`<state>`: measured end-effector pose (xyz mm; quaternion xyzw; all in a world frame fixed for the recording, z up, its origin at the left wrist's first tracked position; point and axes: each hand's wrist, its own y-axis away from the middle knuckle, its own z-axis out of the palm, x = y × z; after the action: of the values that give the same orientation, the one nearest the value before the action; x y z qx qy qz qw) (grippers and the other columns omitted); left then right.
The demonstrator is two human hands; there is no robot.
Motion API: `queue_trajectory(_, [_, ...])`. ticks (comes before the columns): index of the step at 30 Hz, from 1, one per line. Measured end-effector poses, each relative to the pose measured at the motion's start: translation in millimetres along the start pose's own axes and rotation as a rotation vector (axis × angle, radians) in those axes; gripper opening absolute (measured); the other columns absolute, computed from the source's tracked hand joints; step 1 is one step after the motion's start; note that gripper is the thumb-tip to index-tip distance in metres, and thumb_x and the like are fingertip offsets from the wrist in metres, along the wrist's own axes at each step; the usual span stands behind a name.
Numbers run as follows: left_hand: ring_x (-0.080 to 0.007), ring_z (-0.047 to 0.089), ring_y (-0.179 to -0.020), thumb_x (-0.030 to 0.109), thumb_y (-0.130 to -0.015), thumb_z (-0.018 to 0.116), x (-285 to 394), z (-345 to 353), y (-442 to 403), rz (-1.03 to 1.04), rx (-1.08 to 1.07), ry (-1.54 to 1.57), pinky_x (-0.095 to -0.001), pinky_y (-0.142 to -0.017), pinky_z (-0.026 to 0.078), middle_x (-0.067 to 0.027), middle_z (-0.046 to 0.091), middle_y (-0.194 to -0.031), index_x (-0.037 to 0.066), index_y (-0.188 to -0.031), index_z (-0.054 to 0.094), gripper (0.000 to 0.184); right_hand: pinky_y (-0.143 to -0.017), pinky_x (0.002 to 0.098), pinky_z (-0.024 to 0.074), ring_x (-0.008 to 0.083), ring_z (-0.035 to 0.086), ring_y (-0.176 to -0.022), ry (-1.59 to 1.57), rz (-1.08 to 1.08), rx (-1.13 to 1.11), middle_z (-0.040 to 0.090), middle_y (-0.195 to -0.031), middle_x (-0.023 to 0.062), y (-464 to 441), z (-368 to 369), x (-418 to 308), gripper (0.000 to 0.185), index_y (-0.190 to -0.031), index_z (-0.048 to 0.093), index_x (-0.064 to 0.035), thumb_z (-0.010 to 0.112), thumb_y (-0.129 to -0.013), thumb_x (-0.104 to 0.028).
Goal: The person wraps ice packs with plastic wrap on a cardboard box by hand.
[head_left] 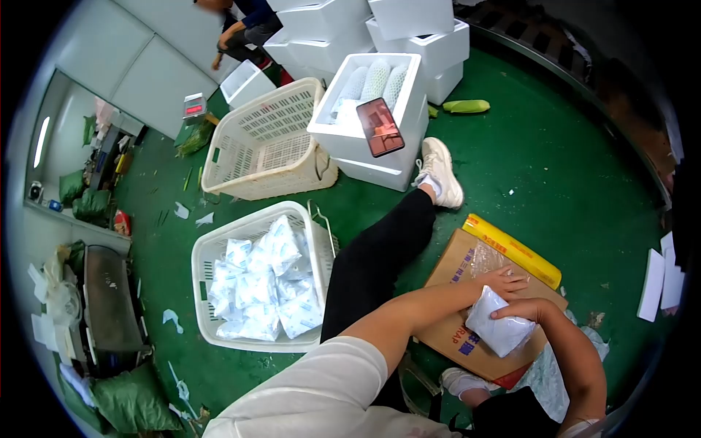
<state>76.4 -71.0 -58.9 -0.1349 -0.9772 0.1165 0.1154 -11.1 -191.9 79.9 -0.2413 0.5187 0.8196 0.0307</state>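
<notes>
A white plastic-wrapped pack is over a brown cardboard box on the floor at the lower right. My right hand is closed on the pack's upper right part, thumb on top. My left hand lies just above the pack, fingers spread over clear film on the box. A yellow roll box lies along the cardboard's upper edge. Left of my leg, a white basket holds several similar white packs.
An empty cream basket stands beyond. Foam boxes rise at the top centre, one holding net-wrapped items and a phone. A person sits at the back. A green-husked cob lies on the floor.
</notes>
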Motion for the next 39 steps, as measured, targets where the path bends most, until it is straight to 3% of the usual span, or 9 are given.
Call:
queue_trajectory(9, [-0.0267, 0.027, -0.144, 0.052, -0.081, 0.059, 6, -36, 8, 0.088, -0.017, 0.264, -0.0614, -0.114, 0.014, -0.0092, 0.032, -0.156, 0.033, -0.133, 0.057, 0.056, -0.097, 0.0344, 0.0451, 0.0228, 0.059, -0.114, 0.018, 0.282, -0.141, 0.060, -0.128, 0.0141, -6, 60, 1, 0.073, -0.129, 0.058, -0.0027, 0.075, -0.078, -0.051])
queue_trajectory(14, [-0.0282, 0.028, -0.144, 0.047, -0.082, 0.061, 0, -56, 5, 0.085, -0.059, 0.267, -0.0587, -0.114, 0.017, -0.0112, 0.032, -0.156, 0.023, -0.134, 0.057, 0.057, -0.097, 0.0289, 0.0406, 0.0183, 0.056, -0.109, -0.116, -0.056, -0.368, 0.064, -0.120, 0.0081, -40, 166, 113, 0.073, -0.127, 0.059, 0.0018, 0.075, -0.078, -0.050])
queue_trajectory(19, [-0.0302, 0.028, -0.143, 0.038, -0.084, 0.061, 22, -53, 11, 0.054, -0.027, 0.172, -0.0564, -0.113, 0.021, -0.0114, 0.033, -0.154, 0.020, -0.131, 0.058, 0.050, -0.097, 0.0341, 0.0440, 0.0234, 0.056, -0.111, -0.488, -0.192, 0.292, 0.060, -0.124, 0.0121, -3, 236, 199, 0.077, -0.134, 0.048, 0.0054, 0.074, -0.079, -0.041])
queue_trajectory(22, [-0.0308, 0.040, -0.134, 0.024, -0.082, 0.062, 63, -40, 18, -0.427, 0.209, 0.202, -0.0519, -0.109, 0.030, -0.0191, 0.052, -0.133, 0.013, -0.126, 0.057, 0.045, -0.095, 0.0395, 0.0503, 0.0265, 0.060, -0.111, -0.976, -0.478, 0.468, 0.059, -0.126, 0.0161, 47, 247, 200, 0.062, -0.135, 0.044, 0.0063, 0.067, -0.088, -0.027])
queue_trajectory(24, [-0.0308, 0.050, -0.125, 0.022, -0.092, 0.057, 117, -159, 12, -1.052, 0.181, 0.979, -0.0475, -0.106, 0.037, -0.0208, 0.059, -0.122, 0.002, -0.127, 0.053, 0.041, -0.093, 0.0406, 0.0518, 0.0272, 0.065, -0.107, -1.052, -0.488, 0.395, 0.064, -0.121, 0.0163, 54, 236, 226, 0.050, -0.130, 0.053, 0.0045, 0.058, -0.094, -0.030])
queue_trajectory(31, [-0.0271, 0.058, -0.115, 0.030, -0.096, 0.058, 237, -208, 64, -0.776, -0.167, 1.314, -0.0375, -0.099, 0.044, -0.0193, 0.058, -0.127, -0.001, -0.136, 0.045, 0.052, -0.070, 0.0324, 0.0520, 0.0180, 0.065, -0.074, 0.110, -0.386, 0.732, 0.069, -0.080, 0.0088, 85, 217, 126, 0.044, -0.096, 0.071, 0.0008, 0.066, -0.089, -0.042])
queue_trajectory(32, [-0.0258, 0.058, -0.115, 0.029, -0.096, 0.059, 238, -205, 73, -0.896, -0.166, 1.427, -0.0374, -0.099, 0.045, -0.0172, 0.059, -0.127, -0.001, -0.136, 0.044, 0.053, -0.064, 0.0299, 0.0507, 0.0158, 0.064, -0.067, -0.413, -0.562, 0.897, 0.066, -0.066, 0.0071, 92, 218, 123, 0.045, -0.080, 0.071, 0.0007, 0.066, -0.089, -0.043])
queue_trajectory(34, [-0.0230, 0.059, -0.114, 0.028, -0.095, 0.062, 248, -201, 91, -1.138, -0.134, 1.663, -0.0373, -0.098, 0.045, -0.0130, 0.060, -0.127, 0.001, -0.137, 0.043, 0.054, -0.069, 0.0272, 0.0511, 0.0143, 0.066, -0.075, -0.518, -0.789, 1.344, 0.070, -0.080, 0.0086, 140, 216, 115, 0.040, -0.091, 0.070, 0.0041, 0.060, -0.095, -0.035])
queue_trajectory(39, [-0.0230, 0.062, -0.108, 0.030, -0.094, 0.064, 275, -208, 109, -1.295, 0.336, 2.166, -0.0371, -0.094, 0.049, -0.0120, 0.063, -0.121, 0.002, -0.132, 0.050, 0.049, -0.111, 0.0353, 0.0317, 0.0237, 0.042, -0.133, -0.360, -1.060, 1.346, 0.044, -0.145, 0.0153, 94, 309, 102, 0.051, -0.142, 0.039, 0.0039, 0.046, -0.097, -0.017])
